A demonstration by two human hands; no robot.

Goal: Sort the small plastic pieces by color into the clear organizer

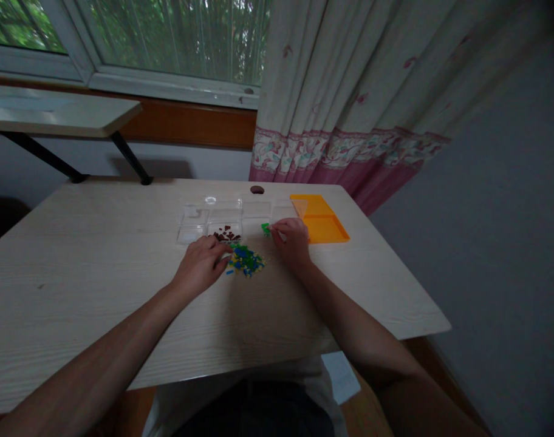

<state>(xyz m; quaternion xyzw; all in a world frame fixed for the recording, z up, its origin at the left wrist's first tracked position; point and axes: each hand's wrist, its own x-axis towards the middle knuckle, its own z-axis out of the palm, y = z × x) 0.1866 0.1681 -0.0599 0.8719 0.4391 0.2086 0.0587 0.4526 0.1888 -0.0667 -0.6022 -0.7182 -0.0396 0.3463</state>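
Observation:
A loose pile of small blue, green and yellow plastic pieces (247, 260) lies on the table in front of me. My left hand (201, 262) rests at the pile's left edge, its thumb and forefinger apart and close to the pieces. Behind the pile stands a clear divided box (225, 213). Dark brown pieces (226, 234) lie in one of its front compartments. My right hand (291, 238) is over the box's right part, thumb and forefinger pinched together. Right at those fingertips is some bright green (265, 229); whether it is gripped or lies in the compartment is unclear.
An orange open case (325, 227) lies to the right of the clear box, partly behind my right hand. The pale wooden table (122, 273) has a round dark hole (257, 190) near its back edge. A raised shelf (62, 115) stands at the back left, and a curtain (331, 91) hangs behind.

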